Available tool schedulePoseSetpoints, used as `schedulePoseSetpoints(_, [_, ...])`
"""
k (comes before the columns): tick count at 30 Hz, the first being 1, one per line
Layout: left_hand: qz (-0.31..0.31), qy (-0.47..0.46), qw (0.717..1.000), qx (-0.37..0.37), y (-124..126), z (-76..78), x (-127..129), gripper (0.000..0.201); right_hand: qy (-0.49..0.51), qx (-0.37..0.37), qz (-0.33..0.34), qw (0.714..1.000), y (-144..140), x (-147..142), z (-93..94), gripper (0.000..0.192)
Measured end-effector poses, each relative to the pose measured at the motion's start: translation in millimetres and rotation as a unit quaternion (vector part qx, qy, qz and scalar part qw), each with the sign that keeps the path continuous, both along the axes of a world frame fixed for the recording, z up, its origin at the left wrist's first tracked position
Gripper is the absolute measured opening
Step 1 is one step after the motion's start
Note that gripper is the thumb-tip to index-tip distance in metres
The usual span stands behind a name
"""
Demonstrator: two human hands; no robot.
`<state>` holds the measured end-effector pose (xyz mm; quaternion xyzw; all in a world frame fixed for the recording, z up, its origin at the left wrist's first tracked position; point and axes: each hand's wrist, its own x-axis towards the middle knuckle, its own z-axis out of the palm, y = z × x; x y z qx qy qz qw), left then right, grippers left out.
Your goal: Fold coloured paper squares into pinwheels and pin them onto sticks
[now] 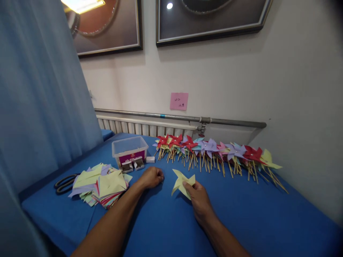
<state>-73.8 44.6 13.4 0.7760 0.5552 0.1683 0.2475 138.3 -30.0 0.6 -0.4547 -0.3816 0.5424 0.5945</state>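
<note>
Pinched between the thumb and fingers of my right hand [198, 198] is a pale yellow paper pinwheel [180, 182], its blades folded in to the centre and no stick visible on it. My left hand [152, 177] rests low over the blue cloth, left of the pinwheel and apart from it. Its fingers are curled together, and whatever they hold, if anything, is too small to make out. Just behind that hand stand two small open boxes [138, 163] and a small closed white box [150, 159].
A clear plastic tub [130, 145] stands behind the small boxes. Left lie a stack of coloured paper sheets [111, 182] and black-handled scissors [65, 184]. Finished pinwheels on sticks [209, 145] line the back of the blue-covered table [166, 228]. A pipe [230, 122] runs along the wall.
</note>
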Motion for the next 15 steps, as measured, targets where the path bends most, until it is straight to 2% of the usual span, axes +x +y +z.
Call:
schedulePoseSetpoints(6, [0.003, -0.044, 0.999, -0.012, -6, 0.4, -5, 0.023, -0.008, -0.002, -0.002, 1.0, -1, 0, 2.2, 0.039])
schedulePoseSetpoints(15, [-0.033, 0.072, 0.995, 0.066, -19, 0.7, 1, 0.023, 0.002, 0.002, -0.013, 1.0, 1, -1, 0.5, 0.037])
